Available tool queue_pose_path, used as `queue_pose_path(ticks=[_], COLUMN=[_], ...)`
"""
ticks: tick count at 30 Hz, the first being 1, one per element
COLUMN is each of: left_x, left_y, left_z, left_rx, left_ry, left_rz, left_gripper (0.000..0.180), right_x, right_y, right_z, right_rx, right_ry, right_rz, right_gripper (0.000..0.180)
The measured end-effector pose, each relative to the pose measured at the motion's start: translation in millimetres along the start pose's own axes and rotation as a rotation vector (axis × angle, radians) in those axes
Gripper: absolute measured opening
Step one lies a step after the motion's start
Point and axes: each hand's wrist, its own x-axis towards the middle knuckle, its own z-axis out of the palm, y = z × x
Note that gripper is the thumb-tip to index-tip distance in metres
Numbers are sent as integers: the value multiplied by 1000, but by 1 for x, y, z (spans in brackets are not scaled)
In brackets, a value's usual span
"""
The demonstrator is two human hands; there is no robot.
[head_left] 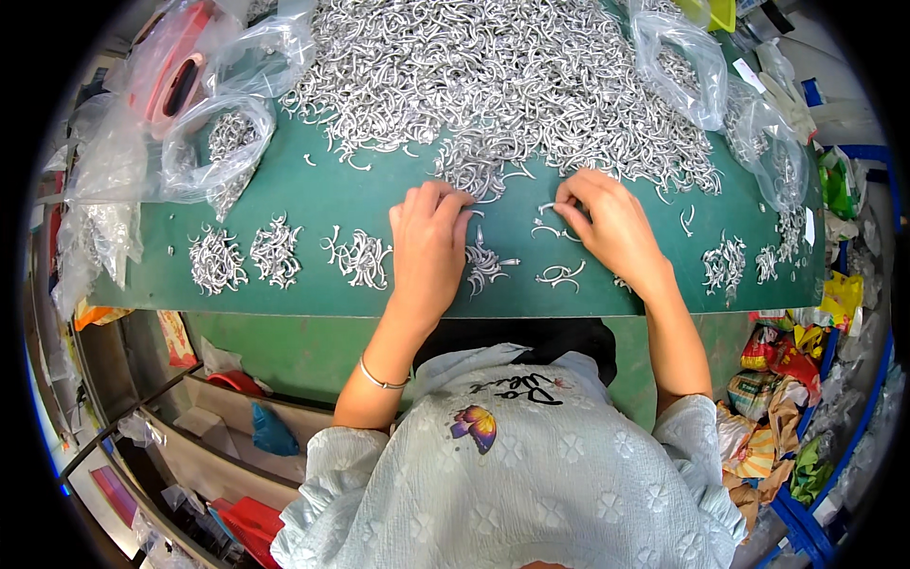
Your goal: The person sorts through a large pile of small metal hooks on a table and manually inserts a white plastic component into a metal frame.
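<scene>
A large heap of small curved silver metal pieces (493,66) covers the far part of the green table (360,194). At its near edge my left hand (429,242) has its fingers bent together beside a small clump of pieces (479,171). What those fingertips hold, if anything, is hidden. My right hand (614,228) pinches a curved metal piece (546,207) between thumb and fingers. Loose curved pieces (561,275) lie just left of that wrist. Another small pile (485,267) sits between my hands, partly behind the left one.
Small separate piles (218,261) line the table's near edge at left, and another pile (725,264) lies at right. Clear plastic bags (218,142) with pieces stand at left, more bags (678,71) at right. Below left are wooden compartments (227,427); packets (787,370) fill a blue-framed rack at right.
</scene>
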Motion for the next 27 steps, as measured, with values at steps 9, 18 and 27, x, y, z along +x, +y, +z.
queue_pose_path(ticks=[9, 18, 27], left_x=[2, -9, -14], left_y=[2, 4, 1], left_z=[0, -12, -13], left_rx=[3, 23, 49], left_ry=[-7, -8, -44], left_rz=[-9, -42, -50], left_gripper=[19, 19, 20], right_x=[-10, -11, -14], right_y=[-8, -6, -7], right_z=[10, 9, 12], right_rx=[-129, -224, -68], right_ry=[-152, -174, -94], right_rz=[-140, -251, -197], right_gripper=[18, 11, 10])
